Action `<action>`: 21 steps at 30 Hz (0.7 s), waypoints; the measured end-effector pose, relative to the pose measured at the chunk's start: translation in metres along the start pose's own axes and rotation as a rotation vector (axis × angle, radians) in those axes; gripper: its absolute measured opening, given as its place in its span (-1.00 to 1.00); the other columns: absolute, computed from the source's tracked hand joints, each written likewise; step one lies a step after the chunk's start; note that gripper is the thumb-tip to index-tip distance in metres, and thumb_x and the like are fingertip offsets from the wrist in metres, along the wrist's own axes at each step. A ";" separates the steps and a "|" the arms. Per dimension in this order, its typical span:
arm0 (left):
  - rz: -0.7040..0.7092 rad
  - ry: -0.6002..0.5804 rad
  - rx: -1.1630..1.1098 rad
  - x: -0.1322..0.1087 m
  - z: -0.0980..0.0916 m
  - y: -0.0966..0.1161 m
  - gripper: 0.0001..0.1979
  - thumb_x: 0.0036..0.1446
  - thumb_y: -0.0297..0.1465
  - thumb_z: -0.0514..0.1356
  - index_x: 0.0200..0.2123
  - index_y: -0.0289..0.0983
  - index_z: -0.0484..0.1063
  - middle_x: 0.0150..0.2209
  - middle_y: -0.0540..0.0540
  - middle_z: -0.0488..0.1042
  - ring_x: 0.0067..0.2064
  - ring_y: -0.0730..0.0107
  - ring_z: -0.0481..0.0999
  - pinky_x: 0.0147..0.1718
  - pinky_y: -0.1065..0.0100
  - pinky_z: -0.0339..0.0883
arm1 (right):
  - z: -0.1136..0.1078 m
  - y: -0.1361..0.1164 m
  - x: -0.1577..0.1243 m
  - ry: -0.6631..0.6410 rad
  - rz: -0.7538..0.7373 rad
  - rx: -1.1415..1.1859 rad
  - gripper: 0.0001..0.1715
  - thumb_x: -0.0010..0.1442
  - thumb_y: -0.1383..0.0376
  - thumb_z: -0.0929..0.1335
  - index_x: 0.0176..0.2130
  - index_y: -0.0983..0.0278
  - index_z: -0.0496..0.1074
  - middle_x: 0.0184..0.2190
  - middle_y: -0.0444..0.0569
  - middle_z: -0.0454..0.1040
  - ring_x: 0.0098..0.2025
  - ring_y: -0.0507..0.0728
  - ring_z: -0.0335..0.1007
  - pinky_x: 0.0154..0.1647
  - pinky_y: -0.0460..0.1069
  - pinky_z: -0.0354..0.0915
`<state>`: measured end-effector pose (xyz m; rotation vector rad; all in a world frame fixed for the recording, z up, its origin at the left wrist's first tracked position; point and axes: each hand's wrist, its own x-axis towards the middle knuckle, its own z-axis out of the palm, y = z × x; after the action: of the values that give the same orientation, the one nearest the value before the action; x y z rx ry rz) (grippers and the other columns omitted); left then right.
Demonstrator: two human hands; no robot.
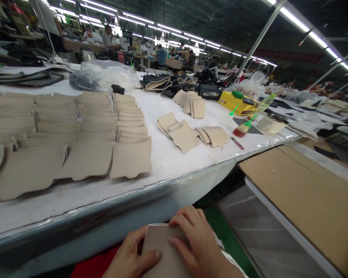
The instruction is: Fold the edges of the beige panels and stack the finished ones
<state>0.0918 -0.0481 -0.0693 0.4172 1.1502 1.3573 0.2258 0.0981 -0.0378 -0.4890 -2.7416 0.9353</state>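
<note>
A beige leather-like panel (pixel 162 247) with a pale edge lies between my hands at the bottom, in front of the table edge. My left hand (pixel 135 253) grips its left side, thumb on top and fingers underneath. At the upper right corner my right hand (pixel 195 243) holds the panel, fingers curled over the top edge and thumb on the face. The panel's lower part runs out of view. On the white table, rows of similar beige panels (pixel 132 158) overlap at the left, and a smaller group of loose panels (pixel 185 136) lies in the middle.
Toward the right stand a yellow box (pixel 230 103), a green-tipped glue bottle (pixel 241 130), a round metal tin (pixel 271 124) and a small pink-handled tool (pixel 237 143). Plastic bags (pixel 104 75) and dark bags lie behind. A brown board (pixel 304 193) is at my right. Other people work far back.
</note>
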 end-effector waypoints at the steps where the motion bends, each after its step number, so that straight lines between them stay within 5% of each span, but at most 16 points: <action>1: 0.004 0.009 0.010 0.000 0.001 -0.001 -0.45 -0.16 -0.09 0.42 -0.17 -0.32 0.48 -0.34 -0.09 0.47 -0.31 0.26 0.40 -0.33 0.36 0.26 | 0.002 -0.001 0.000 0.000 -0.021 -0.006 -0.68 0.05 0.50 0.41 -0.22 0.18 0.36 -0.23 -0.10 0.40 -0.16 0.18 0.25 -0.14 0.07 0.06; 12: 0.039 0.057 0.149 0.012 0.001 -0.019 -0.53 -0.16 -0.05 0.37 -0.39 -0.27 0.30 -0.49 0.05 0.18 -0.42 0.41 0.16 -0.46 0.43 0.07 | 0.008 -0.003 -0.003 0.063 -0.057 -0.009 -0.63 -0.02 0.47 0.44 -0.21 0.19 0.34 -0.24 -0.11 0.41 -0.19 0.19 0.26 -0.17 0.07 0.01; 21: 0.127 0.117 0.469 0.002 -0.001 -0.015 -0.73 0.02 -0.18 0.21 -0.47 -0.26 0.32 -0.47 0.04 0.20 -0.38 0.36 0.19 -0.39 0.42 0.10 | 0.011 -0.001 -0.003 -0.007 -0.035 -0.058 -0.71 0.02 0.36 0.50 -0.29 0.21 0.35 -0.30 -0.15 0.40 -0.21 0.16 0.26 -0.17 0.05 0.04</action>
<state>0.0988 -0.0504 -0.0824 0.7644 1.5668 1.2253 0.2249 0.0904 -0.0464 -0.4471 -2.7808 0.8524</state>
